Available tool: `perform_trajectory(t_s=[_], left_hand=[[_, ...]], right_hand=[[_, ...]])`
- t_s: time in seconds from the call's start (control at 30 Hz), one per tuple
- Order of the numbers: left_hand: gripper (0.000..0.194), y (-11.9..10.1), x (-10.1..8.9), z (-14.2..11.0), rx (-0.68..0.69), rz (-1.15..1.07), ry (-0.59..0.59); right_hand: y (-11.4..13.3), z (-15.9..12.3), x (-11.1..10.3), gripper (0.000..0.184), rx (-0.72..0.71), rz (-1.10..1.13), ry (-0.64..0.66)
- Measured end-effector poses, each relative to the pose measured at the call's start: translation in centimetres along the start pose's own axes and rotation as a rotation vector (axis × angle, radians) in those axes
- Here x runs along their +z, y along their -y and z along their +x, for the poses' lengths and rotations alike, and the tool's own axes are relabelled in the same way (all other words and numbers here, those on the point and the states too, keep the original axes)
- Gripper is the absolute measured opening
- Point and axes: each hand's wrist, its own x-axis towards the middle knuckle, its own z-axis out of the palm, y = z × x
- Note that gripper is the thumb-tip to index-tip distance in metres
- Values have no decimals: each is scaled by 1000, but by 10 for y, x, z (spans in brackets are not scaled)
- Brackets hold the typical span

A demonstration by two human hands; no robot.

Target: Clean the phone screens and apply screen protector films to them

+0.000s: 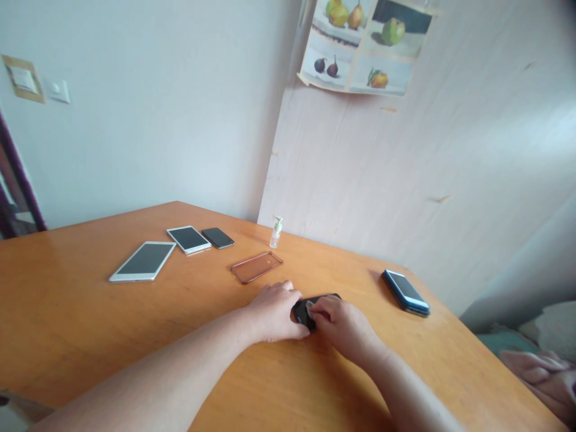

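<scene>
A black smartphone (301,309) lies on the table in front of me, partly covered by my hands. My left hand (275,312) grips its left end, with the thumb at the near edge and the fingers at the far edge. Pinched in the fingers of my right hand (344,327) is a small pale wipe or pad (309,308), pressed against the phone's dark face. Most of that pad is hidden by the fingers. Just beyond my left hand rests a clear brownish phone case (256,267), and behind it a small pump bottle (276,233) stands upright.
Two white tablets (143,261) (189,239) and a dark phone (218,237) lie at the back left of the wooden table (216,378). Toward the right edge sits a stack of phones (405,292). Walls close off the back; fruit pictures (366,48) hang there.
</scene>
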Motion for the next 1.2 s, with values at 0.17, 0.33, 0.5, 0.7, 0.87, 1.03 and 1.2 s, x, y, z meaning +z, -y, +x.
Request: perform_trajectory(t_s=[0.17, 0.33, 0.5, 0.7, 0.87, 1.03, 1.2], left_hand=[[54, 1, 0, -1, 29, -18, -11], [50, 0, 0, -1, 15, -15, -8], [63, 0, 4, 0, 16, -30, -43], [76, 0, 3, 0, 4, -74, -31], [90, 0, 5, 0, -5, -88, -41], [100, -1, 4, 0, -29, -104, -33], [92, -2, 0, -1, -25, -92, -1]], right_hand=[[-44, 7, -12, 22, 346, -153, -80], [-17, 2, -2, 19, 115, -24, -52], [10, 4, 6, 21, 13, 2, -2], [-28, 13, -5, 32, 346, -152, -49], [2, 4, 6, 29, 33, -18, -17], [17, 7, 8, 31, 3, -36, 13], [-29, 12, -13, 33, 344, -186, -29]])
